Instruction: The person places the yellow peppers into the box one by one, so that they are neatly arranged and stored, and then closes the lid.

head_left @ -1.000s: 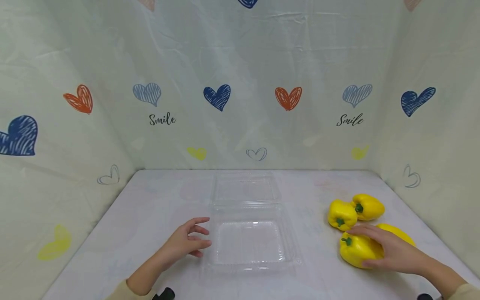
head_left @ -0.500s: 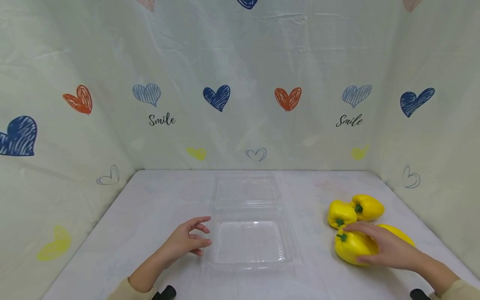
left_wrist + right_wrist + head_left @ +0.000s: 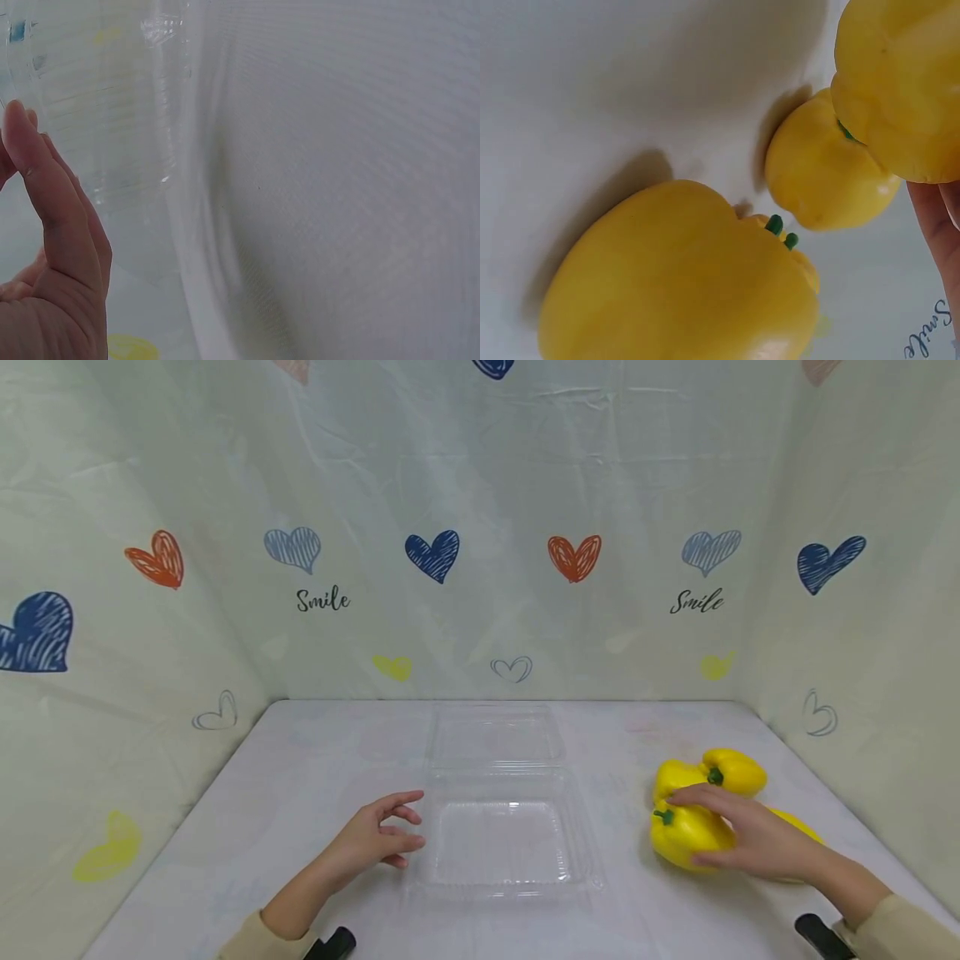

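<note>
Right hand: right hand (image 3: 757,842) curls over a yellow pepper (image 3: 684,837), grasping it just above the counter (image 3: 300,793).
Hidden: fourth pepper (image 3: 797,831) mostly behind that hand; two more (image 3: 735,770) partly covered.
Left hand: left hand (image 3: 375,842) relaxed, holding nothing, beside the clear box (image 3: 501,843).
Box: edges hard to trace.

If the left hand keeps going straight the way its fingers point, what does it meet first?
Most likely the near-left wall of the clear clamshell container. The left hand lies beside it, fingers pointing right at its edge. Whether they already touch is unclear.
</note>
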The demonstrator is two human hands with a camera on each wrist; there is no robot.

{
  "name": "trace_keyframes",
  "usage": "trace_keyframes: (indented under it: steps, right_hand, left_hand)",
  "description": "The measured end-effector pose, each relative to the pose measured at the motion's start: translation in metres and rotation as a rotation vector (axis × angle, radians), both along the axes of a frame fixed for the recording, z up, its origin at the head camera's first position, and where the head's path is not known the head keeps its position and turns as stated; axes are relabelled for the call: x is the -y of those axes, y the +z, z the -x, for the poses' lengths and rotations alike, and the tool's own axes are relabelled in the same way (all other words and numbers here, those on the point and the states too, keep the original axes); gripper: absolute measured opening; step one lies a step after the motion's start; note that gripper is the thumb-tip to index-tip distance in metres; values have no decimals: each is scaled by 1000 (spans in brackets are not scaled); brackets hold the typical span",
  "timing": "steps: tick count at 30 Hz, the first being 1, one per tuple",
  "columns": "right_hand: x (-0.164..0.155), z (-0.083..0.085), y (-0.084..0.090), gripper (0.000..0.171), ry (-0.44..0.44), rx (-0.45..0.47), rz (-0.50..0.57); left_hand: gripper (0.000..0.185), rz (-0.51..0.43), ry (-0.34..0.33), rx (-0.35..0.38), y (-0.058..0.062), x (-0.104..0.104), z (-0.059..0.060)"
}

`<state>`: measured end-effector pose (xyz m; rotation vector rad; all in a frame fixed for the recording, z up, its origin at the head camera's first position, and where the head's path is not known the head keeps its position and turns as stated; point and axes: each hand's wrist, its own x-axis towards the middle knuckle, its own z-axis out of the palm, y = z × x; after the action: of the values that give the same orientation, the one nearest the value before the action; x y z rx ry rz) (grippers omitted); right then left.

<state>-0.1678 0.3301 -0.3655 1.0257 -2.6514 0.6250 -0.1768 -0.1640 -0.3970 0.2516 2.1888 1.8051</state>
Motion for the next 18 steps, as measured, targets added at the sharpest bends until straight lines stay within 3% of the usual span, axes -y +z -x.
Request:
trace_keyframes:
  steps: [6, 13, 18]
  right_hand:
    - [9, 4, 9, 62, -14, 24, -15]
    - [18, 12, 15, 63, 75, -41, -12]
    - [23, 14, 17, 62, 58, -50, -37]
  left_hand:
    - [70, 0, 4, 4, 0, -1, 2]
    - [70, 2, 5, 3, 0, -1, 1]
    - [70, 6, 2, 3, 0, -1, 2]
